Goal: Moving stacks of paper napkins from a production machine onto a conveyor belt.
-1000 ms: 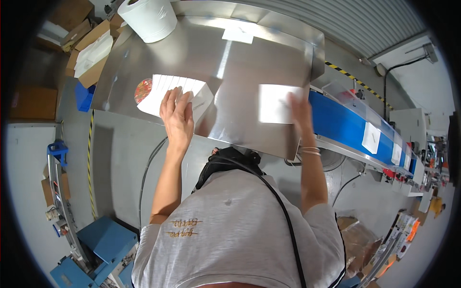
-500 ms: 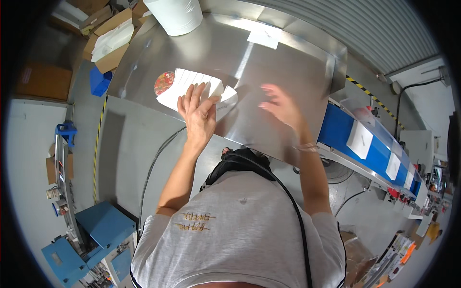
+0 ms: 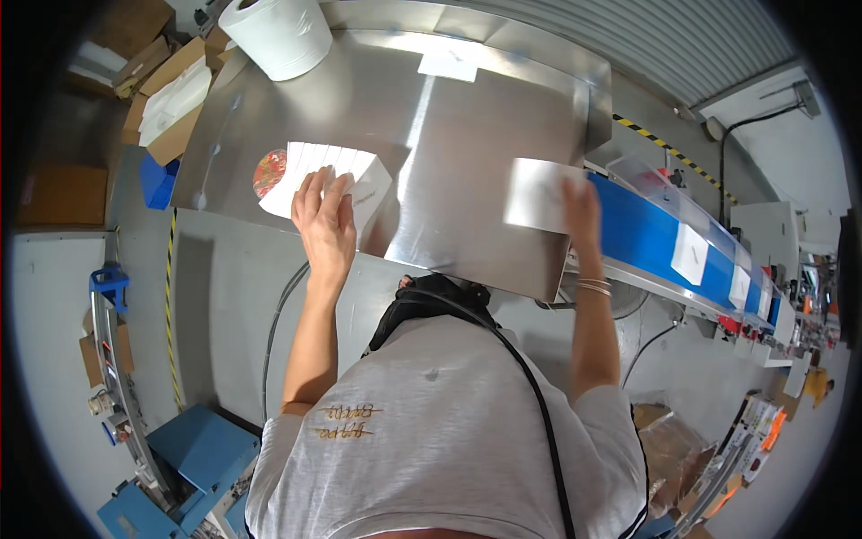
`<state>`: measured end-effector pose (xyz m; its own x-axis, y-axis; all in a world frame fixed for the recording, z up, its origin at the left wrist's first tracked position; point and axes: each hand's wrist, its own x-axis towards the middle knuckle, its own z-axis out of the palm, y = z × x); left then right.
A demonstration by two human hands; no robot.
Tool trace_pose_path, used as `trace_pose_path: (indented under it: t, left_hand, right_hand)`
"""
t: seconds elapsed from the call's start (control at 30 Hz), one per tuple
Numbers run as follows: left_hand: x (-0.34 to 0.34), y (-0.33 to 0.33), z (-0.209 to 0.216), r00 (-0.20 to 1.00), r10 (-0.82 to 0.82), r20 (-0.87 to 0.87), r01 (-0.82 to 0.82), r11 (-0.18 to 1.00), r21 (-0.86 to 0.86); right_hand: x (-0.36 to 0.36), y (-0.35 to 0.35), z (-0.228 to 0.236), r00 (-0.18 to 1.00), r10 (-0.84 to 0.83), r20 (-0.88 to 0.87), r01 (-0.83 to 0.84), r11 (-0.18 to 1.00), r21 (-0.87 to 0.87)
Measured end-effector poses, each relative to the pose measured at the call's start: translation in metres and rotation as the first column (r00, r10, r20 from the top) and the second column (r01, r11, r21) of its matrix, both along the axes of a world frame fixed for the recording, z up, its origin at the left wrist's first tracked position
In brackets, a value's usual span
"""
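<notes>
My left hand (image 3: 325, 225) presses its bent fingers onto a fanned stack of flat white packets (image 3: 364, 175) on the steel table (image 3: 476, 135). The packets overlap, with several edges showing on the far side. At their left end lies a round red patterned piece (image 3: 269, 172), partly covered. My right hand (image 3: 584, 211), blurred, grips one flat white packet (image 3: 536, 193) by its right edge, at the table's right end beside the blue conveyor belt (image 3: 628, 225). The packet reaches left over the table. What is under my left fingers is hidden.
Several white packets (image 3: 690, 254) lie spaced along the belt, beside a clear plastic guard (image 3: 660, 193). A white roll (image 3: 278, 40) stands at the table's far left, and a white sheet (image 3: 449, 65) lies at the back. A black cable (image 3: 530, 359) crosses my body.
My right hand has moved right, from over the table to the belt's near end, and now holds a white packet. The left hand stays on the stack. The whole view has shifted slightly.
</notes>
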<state>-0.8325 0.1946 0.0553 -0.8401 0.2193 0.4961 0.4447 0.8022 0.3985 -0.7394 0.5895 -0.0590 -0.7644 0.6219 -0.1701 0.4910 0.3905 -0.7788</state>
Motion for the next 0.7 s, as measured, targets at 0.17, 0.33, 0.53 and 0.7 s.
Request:
trace_pose_path:
  t: [0.17, 0.33, 0.53, 0.7]
  left_hand:
    - [0.000, 0.003, -0.003, 0.999, -0.037, -0.020, 0.038, 0.998, 0.059]
    - [0.005, 0.006, -0.004, 0.999, -0.007, 0.034, 0.004, 0.995, 0.099]
    - [0.004, 0.007, -0.001, 0.996, -0.068, 0.058, 0.065, 0.996, 0.054]
    - [-0.005, 0.005, 0.000, 0.999, 0.017, 0.036, -0.017, 1.000, 0.007]
  right_hand:
    - [0.048, 0.064, 0.043, 0.907, -0.366, 0.207, 0.155, 0.748, 0.645]
    - [-0.007, -0.015, 0.065, 0.980, 0.174, -0.093, -0.130, 0.923, 0.362]
    - [-0.108, -0.171, 0.089, 0.518, 0.773, -0.366, -0.847, 0.522, -0.097]
    - [-0.113, -0.171, 0.075, 0.567, 0.753, -0.335, -0.822, 0.545, -0.166]
